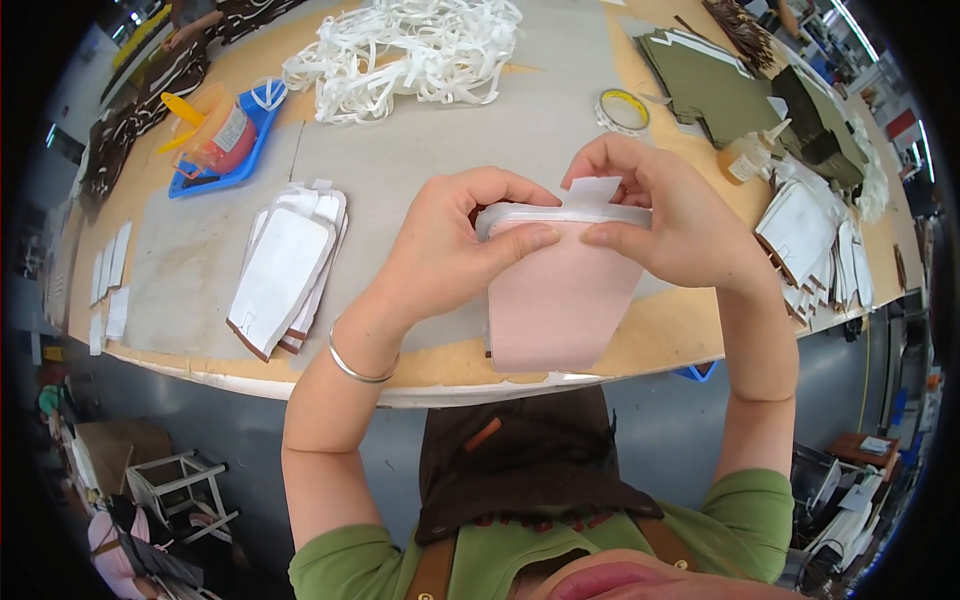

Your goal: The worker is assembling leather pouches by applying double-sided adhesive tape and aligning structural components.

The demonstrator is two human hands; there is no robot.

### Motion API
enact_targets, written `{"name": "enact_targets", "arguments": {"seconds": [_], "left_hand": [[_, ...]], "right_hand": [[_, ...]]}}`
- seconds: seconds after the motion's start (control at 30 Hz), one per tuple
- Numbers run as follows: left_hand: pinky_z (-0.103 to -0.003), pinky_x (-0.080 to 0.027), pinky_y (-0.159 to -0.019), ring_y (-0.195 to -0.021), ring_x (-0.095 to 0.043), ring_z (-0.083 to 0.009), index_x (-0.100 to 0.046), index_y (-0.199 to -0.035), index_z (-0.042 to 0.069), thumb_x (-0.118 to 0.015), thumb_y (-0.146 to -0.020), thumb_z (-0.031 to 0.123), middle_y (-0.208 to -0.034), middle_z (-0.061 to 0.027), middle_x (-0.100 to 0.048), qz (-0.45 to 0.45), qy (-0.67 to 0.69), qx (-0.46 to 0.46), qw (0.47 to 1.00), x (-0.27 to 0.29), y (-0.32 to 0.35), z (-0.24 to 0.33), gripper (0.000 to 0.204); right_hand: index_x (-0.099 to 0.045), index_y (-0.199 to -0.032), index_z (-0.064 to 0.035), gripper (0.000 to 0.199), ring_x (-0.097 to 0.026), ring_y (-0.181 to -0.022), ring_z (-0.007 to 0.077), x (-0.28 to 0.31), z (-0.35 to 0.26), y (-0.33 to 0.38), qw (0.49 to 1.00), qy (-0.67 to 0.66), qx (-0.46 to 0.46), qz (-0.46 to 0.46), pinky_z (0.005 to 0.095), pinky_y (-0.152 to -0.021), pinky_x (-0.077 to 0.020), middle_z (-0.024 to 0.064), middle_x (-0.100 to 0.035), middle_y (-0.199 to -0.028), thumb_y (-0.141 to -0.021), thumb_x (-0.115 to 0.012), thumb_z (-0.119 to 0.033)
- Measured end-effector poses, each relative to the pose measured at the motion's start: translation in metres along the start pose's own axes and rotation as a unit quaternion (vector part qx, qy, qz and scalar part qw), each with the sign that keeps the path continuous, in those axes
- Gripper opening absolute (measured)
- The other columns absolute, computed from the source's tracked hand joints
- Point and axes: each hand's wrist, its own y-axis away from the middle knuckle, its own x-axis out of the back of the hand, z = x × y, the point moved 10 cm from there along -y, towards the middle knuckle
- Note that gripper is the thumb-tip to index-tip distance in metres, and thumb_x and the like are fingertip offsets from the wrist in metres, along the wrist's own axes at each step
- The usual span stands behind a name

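A pale pink flat panel with rounded upper corners hangs upright between my two hands, over the table's front edge. Along its top runs a white strip, and a small white tab sticks up from the middle of that edge. My left hand pinches the top edge left of centre, thumb on the pink face and fingers behind. On the other side of the centre, my right hand grips the same edge, thumb in front, its index finger curled beside the tab. Most fingertips are hidden behind the panel.
White panels lie stacked at left, more at right. A blue tray holds an orange-red pot. White ribbon heaps at the back. A tape roll, glue bottle and green pieces sit at right.
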Motion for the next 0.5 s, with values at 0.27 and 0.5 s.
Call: {"name": "enact_targets", "arguments": {"seconds": [0.27,0.5], "left_hand": [[-0.02,-0.039,-0.06,-0.068,-0.051,-0.0067,-0.066,-0.087,0.001,-0.072,-0.073,0.005,-0.074,-0.001,-0.058,0.019,-0.056,-0.076,0.995,-0.001,0.016,0.017,0.016],[-0.021,-0.036,-0.054,-0.061,-0.049,-0.0083,-0.069,-0.087,0.005,-0.073,-0.069,0.003,-0.069,-0.0011,-0.056,0.027,-0.107,-0.168,0.98,-0.004,0.025,0.034,0.018]], "right_hand": [[-0.06,-0.089,-0.0006,0.021,-0.054,-0.067,0.0153,-0.003,0.002,0.021,0.995,-0.099,-0.015,0.019,0.0263,-0.065,-0.0456,0.0062,-0.057,-0.072,-0.068,-0.064,0.003],[-0.068,-0.082,-0.0037,0.02,-0.058,-0.063,0.0153,0.005,-0.021,0.037,0.993,0.008,0.083,0.087,0.0233,-0.056,-0.0469,0.0058,-0.058,-0.072,-0.065,-0.065,0.006]]}}
